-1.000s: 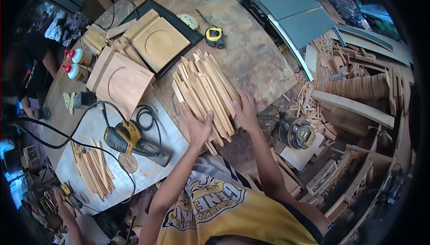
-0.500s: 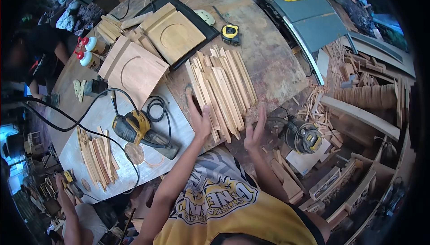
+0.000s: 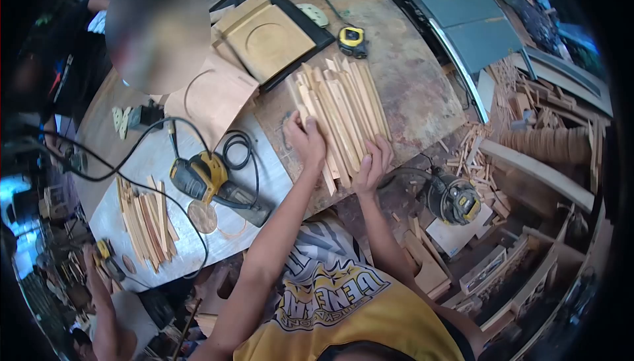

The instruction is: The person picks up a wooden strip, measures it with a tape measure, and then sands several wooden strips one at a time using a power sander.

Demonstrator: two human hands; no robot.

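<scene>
A bundle of thin wooden strips lies side by side on the worn tabletop in front of me, their ends uneven. My left hand is closed against the bundle's left side, with bent fingers on the outer strips. At the near right corner, my right hand has its fingers curled over the strip ends and edge. Between them the strips are pressed close together. Left of the bundle, a yellow and black power sander rests on a metal sheet.
A second pile of strips lies on the metal sheet. Beyond are a recessed wooden panel and a tape measure. Another power tool sits at right, near a table saw. Other people are at the left; a blurred patch hides part of one.
Both hands have come in from beside the bundle and closed on it, the right one with fingers now bent. The strips sit closer together. My view has shifted slightly.
</scene>
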